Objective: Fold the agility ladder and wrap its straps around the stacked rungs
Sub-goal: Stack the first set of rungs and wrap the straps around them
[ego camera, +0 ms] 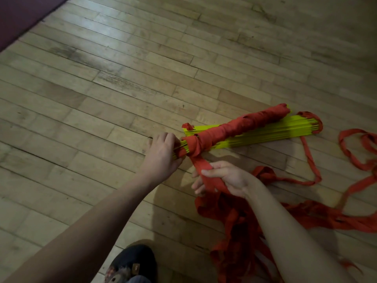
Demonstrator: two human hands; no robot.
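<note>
I have the stacked yellow rungs (255, 132) lying on the wooden floor (102, 88), right of centre, running from near-left to far-right. My left hand (163, 154) is clamped over their near-left end, pinning the stack so it cannot fan out or roll while I pull. My right hand (220, 177) is closed around the red strap (201, 168), just near the stack, holding it taut where it leaves the last turn. That tension is what keeps the wrapping (244, 123) tight along the top of the rungs.

The far-right ends of the rungs are bare, with only a loop of strap around them, so I judge the wrapping partly done. A lot of loose strap (240, 221) lies heaped by my right arm and trails in loops to the right, which could snag as I feed it.

The floor to the left and far side is open, giving room to swing the strap over. My shoe (130, 262) sits near, clear of the work.
</note>
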